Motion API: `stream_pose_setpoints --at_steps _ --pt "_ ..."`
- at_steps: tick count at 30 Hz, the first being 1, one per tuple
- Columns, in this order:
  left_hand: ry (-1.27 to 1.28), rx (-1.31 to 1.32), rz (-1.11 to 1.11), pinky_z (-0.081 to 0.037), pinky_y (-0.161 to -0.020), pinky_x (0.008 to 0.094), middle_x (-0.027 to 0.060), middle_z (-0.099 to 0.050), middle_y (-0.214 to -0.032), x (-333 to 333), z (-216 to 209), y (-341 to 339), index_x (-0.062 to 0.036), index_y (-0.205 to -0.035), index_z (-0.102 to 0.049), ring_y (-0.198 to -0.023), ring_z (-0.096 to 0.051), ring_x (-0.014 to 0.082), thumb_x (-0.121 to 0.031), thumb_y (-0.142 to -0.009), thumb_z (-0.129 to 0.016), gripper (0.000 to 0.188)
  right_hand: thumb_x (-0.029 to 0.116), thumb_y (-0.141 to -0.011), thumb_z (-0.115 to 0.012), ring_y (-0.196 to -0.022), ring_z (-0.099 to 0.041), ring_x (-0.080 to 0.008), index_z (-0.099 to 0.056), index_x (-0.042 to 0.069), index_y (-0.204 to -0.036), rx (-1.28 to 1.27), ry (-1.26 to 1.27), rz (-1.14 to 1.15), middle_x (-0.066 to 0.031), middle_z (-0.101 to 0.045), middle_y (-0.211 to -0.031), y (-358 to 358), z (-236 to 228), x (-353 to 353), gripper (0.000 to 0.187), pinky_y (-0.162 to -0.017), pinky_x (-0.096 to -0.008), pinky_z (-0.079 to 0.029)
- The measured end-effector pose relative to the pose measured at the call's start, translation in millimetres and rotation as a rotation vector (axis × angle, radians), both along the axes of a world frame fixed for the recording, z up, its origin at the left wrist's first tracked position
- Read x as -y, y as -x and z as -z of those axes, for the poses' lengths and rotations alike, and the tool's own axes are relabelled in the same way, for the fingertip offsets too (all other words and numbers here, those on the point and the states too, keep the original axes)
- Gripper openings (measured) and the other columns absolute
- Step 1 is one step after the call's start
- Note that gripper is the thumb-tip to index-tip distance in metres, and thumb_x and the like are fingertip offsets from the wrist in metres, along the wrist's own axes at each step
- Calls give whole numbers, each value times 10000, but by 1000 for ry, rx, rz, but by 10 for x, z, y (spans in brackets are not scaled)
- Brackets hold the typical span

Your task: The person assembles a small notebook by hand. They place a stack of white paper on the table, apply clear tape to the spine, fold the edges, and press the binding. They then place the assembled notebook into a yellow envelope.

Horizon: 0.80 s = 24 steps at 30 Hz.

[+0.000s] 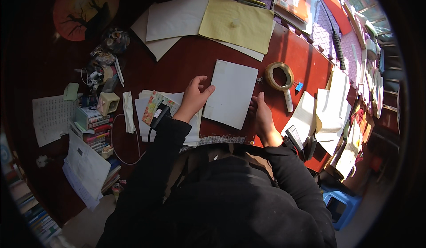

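Observation:
A white notebook or paper-covered booklet (231,95) with rounded corners lies slightly turned on the dark red desk in front of me. Beside its left edge is my left hand (194,98), fingers curved and apart, the thumb tip at or just over the edge; contact is unclear. My right hand (265,120) is held on edge at the lower right of the booklet, thumb up and fingers stretched, with nothing visible in it. A roll of brown tape (289,75) lies to the right, close to a white marker-like stick (288,100) and a small blue clip (299,87).
White sheets (177,19) and a yellowish sheet (237,21) lie at the far side. Left are stacked books (95,123), a cream box-shaped object (108,103) and a looped cable (113,143). Papers (330,108) cover the right edge; a blue stool (344,206) stands below.

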<state>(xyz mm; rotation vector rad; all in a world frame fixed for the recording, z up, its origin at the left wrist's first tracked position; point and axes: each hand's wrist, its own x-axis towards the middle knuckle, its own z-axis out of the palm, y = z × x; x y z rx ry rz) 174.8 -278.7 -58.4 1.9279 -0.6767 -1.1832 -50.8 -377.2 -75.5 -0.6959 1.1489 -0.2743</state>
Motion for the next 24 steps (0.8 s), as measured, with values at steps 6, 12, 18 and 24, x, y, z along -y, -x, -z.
stream_pose_setpoints --at_steps 6,12,18,24 --pt "-167 1 -71 -516 -893 316 152 -595 -1222 253 251 115 18 -1369 -456 -999 -624 194 -115 -899 -701 546 104 -905 -691 -1073 -576 -185 -470 -34 -1308 -131 94 -106 -121 -612 -1187 -41 56 -10 480 -952 -328 -457" --pt "166 -589 -219 -508 -920 296 85 -657 -1173 303 -349 101 -14 -1259 -549 -1032 -625 153 75 -916 -596 357 259 -1004 -586 -1114 -555 -160 -500 15 -1315 126 226 35 -81 -606 -1199 61 -230 -46 404 -1001 -309 -416" --pt "604 -272 191 -118 -1233 511 70 -742 -1058 -120 -853 154 -170 -863 -715 -1297 -531 279 31 -864 -682 203 626 -915 -578 -1175 -586 -274 -526 57 -1350 584 -580 203 -124 -597 -1300 249 -662 175 718 -997 -442 -476" --pt "390 448 612 -171 -1217 524 29 -685 -1237 -443 -463 207 -139 -954 -732 -1384 -437 301 62 -873 -567 272 54 -903 -661 -1118 -614 -213 -439 16 -1382 407 -154 -110 -121 -607 -1258 194 -111 122 529 -988 -357 -488"
